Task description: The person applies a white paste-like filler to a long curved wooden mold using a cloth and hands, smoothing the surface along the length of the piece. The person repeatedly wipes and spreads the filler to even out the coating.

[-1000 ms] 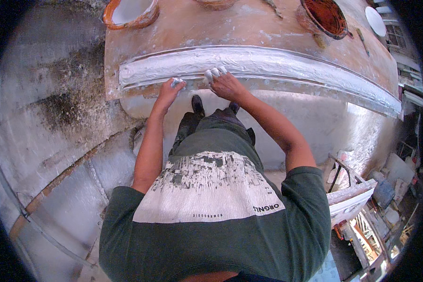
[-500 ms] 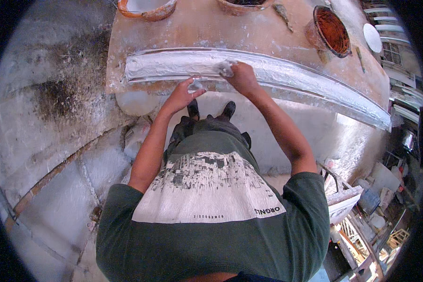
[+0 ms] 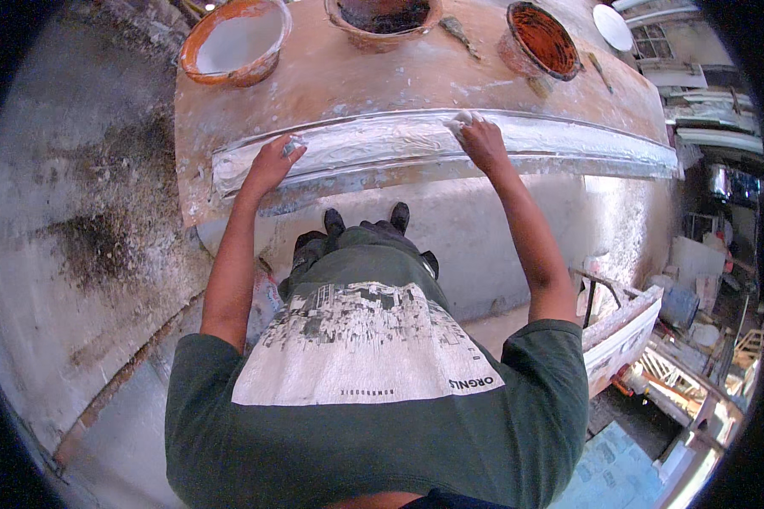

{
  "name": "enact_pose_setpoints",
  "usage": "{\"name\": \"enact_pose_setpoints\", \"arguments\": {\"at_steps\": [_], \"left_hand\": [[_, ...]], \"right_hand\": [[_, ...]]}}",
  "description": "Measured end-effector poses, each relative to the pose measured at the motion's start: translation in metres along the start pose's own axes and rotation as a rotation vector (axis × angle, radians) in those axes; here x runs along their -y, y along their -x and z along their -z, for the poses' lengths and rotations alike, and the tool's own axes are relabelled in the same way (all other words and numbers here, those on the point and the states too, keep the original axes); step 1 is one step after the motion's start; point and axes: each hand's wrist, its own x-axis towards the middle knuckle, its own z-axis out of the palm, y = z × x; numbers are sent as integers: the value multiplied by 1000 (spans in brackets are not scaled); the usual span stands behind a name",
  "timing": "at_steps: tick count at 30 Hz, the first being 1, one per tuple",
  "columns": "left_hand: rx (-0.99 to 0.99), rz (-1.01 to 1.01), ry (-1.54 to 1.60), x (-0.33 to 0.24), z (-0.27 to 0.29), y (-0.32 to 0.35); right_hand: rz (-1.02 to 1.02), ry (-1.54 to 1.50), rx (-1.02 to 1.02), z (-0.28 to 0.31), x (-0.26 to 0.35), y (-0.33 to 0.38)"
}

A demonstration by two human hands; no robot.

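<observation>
A long, narrow mould (image 3: pixel 382 142) filled with wet white plaster-like paste lies along the near edge of the table. Over its left part is my left hand (image 3: pixel 271 164), fingers curled around something small and pale that I cannot make out. Farther right, my right hand (image 3: pixel 485 146) closes on a whitish clump (image 3: pixel 460 124) at the far edge of the paste. White residue coats the fingertips of this hand. The paste surface looks rough and ridged between my two hands.
At the back stand an orange-rimmed basin (image 3: pixel 232 44) of white liquid, a dark-lined basin (image 3: pixel 384 19) and a rust-coloured bowl (image 3: pixel 542 41). A paste-crusted brush-like tool (image 3: pixel 460 38) lies between the last two. A stained wall (image 3: pixel 102 220) rises at left; a white-sided frame (image 3: pixel 624 339) stands at right.
My left hand has moved left and forward onto the mould, its fingers closing in. My right hand has shifted right along the paste. More of the basins shows as the view has tilted up.
</observation>
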Motion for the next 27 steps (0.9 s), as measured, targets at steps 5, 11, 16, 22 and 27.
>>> {"name": "enact_pose_setpoints", "arguments": {"at_steps": [5,11,16,22,27], "left_hand": [[46,-25,-123,6,4,-3],[-23,22,-251,39,12,-6],[-65,58,-29,-6,22,0],[-92,4,-27,-73,-4,-26],[1,-121,49,-160,-87,-70]], "right_hand": [[-226,66,127,-34,-53,38],[-610,-169,-7,-52,-70,57],[-671,-307,-146,-58,-59,45],[-666,-372,-171,-44,-64,40],[-621,-538,-564,-76,-124,67]]}}
